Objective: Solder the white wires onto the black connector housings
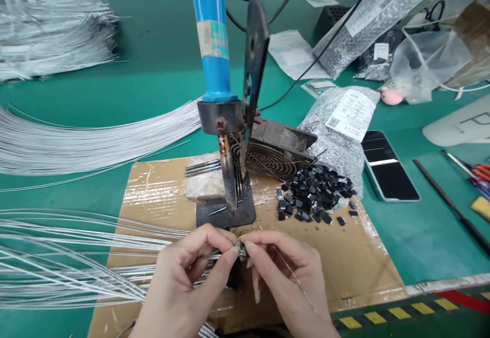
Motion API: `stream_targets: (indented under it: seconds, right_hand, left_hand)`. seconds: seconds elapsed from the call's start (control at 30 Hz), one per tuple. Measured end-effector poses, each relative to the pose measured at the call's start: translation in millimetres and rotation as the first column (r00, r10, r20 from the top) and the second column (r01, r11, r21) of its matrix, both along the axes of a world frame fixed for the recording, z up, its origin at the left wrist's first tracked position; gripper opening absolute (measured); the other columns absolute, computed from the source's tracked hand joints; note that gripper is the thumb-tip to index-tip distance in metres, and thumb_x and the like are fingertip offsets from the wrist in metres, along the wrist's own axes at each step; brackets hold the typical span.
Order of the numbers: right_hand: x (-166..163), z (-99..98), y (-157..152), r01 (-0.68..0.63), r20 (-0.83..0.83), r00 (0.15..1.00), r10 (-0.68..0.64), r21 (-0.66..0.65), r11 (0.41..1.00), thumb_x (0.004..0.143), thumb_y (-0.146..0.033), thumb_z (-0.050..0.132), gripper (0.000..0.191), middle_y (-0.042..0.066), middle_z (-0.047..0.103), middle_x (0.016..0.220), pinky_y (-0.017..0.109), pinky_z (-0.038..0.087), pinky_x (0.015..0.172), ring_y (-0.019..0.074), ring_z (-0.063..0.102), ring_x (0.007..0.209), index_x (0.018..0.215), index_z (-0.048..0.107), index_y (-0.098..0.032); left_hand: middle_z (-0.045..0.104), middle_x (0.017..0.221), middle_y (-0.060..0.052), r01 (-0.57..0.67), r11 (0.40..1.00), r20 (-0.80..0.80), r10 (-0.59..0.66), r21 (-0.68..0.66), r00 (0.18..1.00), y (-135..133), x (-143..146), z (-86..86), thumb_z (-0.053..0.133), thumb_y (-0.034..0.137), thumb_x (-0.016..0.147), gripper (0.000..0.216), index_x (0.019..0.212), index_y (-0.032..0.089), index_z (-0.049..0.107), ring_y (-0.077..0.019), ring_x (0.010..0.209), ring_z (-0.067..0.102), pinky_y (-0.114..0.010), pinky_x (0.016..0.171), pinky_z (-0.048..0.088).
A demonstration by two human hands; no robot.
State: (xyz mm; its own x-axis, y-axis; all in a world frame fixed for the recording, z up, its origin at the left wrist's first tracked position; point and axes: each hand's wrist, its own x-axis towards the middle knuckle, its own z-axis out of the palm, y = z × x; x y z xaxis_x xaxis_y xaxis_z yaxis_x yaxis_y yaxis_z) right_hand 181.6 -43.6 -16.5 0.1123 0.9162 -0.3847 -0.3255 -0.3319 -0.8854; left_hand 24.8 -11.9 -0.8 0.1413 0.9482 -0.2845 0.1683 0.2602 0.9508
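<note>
My left hand (pixel 195 271) and my right hand (pixel 287 271) meet tip to tip over the cardboard (pixel 344 266), both closed in a pinch. Between the fingertips is a tiny part, too small and covered to name. A thin silvery wire (pixel 293 274) runs through my right hand, across its palm side. White and silvery strands (pixel 76 271) come from the left and pass under my left hand. Just beyond the fingers, a blue-handled soldering iron (pixel 214 37) points down in a metal stand (pixel 256 47); its tip is over a black base plate (pixel 245 213).
A heap of small black connectors (pixel 317 192) lies right of a dusty fan (pixel 279 149). Further right are a phone (pixel 390 167), a labelled bubble-wrap bag (pixel 344 113) and a dark rod (pixel 451 202). Wire bundles (pixel 95 141) stretch along the left of the green table (pixel 161 72).
</note>
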Motion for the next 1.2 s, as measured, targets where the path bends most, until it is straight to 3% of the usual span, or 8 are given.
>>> stream_targets:
  seconds: [0.3,0.43,0.5,0.73,0.8,0.9,1.03,1.2]
  right_hand:
    - [-4,-1.0,-1,0.002,0.026,1.000,-0.003,0.007,1.000,0.092,-0.037,0.079,0.015,-0.002,0.065,0.065,0.020,0.043,0.049,0.0074,0.054,0.048,0.089,0.084,-0.024]
    - [0,-8.4,-8,-0.015,0.245,0.969,-0.026,0.163,0.986,0.103,-0.041,0.062,0.024,0.000,0.062,0.078,0.026,0.043,0.054,0.0125,0.054,0.059,0.108,0.082,-0.029]
    - [3,-11.9,-11,-0.034,0.386,0.921,-0.055,0.222,0.974,0.109,-0.044,0.048,0.037,0.002,0.058,0.080,0.031,0.045,0.061,0.0160,0.053,0.063,0.122,0.078,-0.029]
    - [-2,0.3,-11,0.003,0.628,0.773,-0.091,0.141,0.990,0.111,-0.031,0.035,0.036,-0.007,0.061,0.071,0.033,0.043,0.073,0.0160,0.056,0.063,0.144,0.050,-0.033]
    - [-4,4.4,-11,0.016,0.692,0.714,-0.105,0.134,0.991,0.109,-0.031,0.037,0.030,-0.007,0.063,0.074,0.034,0.040,0.075,0.0160,0.056,0.065,0.136,0.050,-0.031]
    - [-1,5.0,-11,0.005,0.731,0.669,-0.135,0.177,0.984,0.108,-0.031,0.039,0.016,-0.005,0.052,0.077,0.034,0.036,0.073,0.0151,0.049,0.066,0.100,0.052,-0.027]
    - [6,0.8,-6,-0.069,0.598,0.796,-0.095,0.246,0.967,0.110,-0.027,0.038,0.031,-0.005,0.041,0.075,0.030,0.035,0.068,0.0132,0.042,0.065,0.079,0.041,-0.024]
    - [6,0.5,3,-0.036,0.359,0.930,-0.083,0.311,0.950,0.104,-0.024,0.056,0.026,-0.002,0.070,0.108,0.025,0.049,0.087,0.0124,0.070,0.097,0.078,0.054,-0.023]
  left_hand:
    - [0.081,0.082,-0.001,-0.037,0.999,-0.002,0.037,-0.020,0.999,-1,4,4.6,0.078,0.016,0.083,0.012,0.072,0.022,0.076,-0.0142,0.072,0.077,-0.014,0.066,0.059]
    - [0.081,0.082,-0.001,-0.147,0.985,-0.020,0.145,-0.090,0.989,-2,11,10.3,0.079,0.020,0.081,0.013,0.069,0.022,0.075,-0.0135,0.074,0.075,-0.013,0.068,0.057]
    - [0.081,0.083,-0.001,-0.132,0.988,-0.040,0.129,-0.085,0.991,-2,10,9.6,0.079,0.021,0.082,0.013,0.070,0.022,0.076,-0.0132,0.076,0.075,-0.012,0.069,0.056]
    - [0.082,0.090,-0.001,-0.021,1.000,-0.103,0.023,0.015,0.994,1,-3,-2.1,0.075,0.021,0.089,0.013,0.075,0.023,0.075,-0.0127,0.079,0.075,-0.012,0.070,0.056]
    - [0.081,0.091,-0.001,-0.007,0.999,-0.111,0.010,0.033,0.994,1,-5,-3.7,0.074,0.021,0.091,0.014,0.077,0.023,0.074,-0.0122,0.077,0.074,-0.012,0.067,0.055]
    - [0.080,0.092,-0.001,-0.007,0.999,-0.123,0.013,0.049,0.992,2,-5,-4.5,0.073,0.022,0.093,0.014,0.078,0.023,0.073,-0.0118,0.075,0.072,-0.013,0.065,0.054]
    - [0.081,0.093,-0.001,-0.021,0.998,-0.113,0.027,0.058,0.993,5,-3,-4.4,0.073,0.022,0.093,0.013,0.080,0.023,0.074,-0.0117,0.080,0.073,-0.012,0.069,0.054]
    - [0.080,0.091,0.000,-0.036,0.998,-0.086,0.040,0.047,0.995,10,-2,-2.5,0.073,0.021,0.092,0.013,0.079,0.022,0.074,-0.0116,0.077,0.073,-0.013,0.068,0.054]
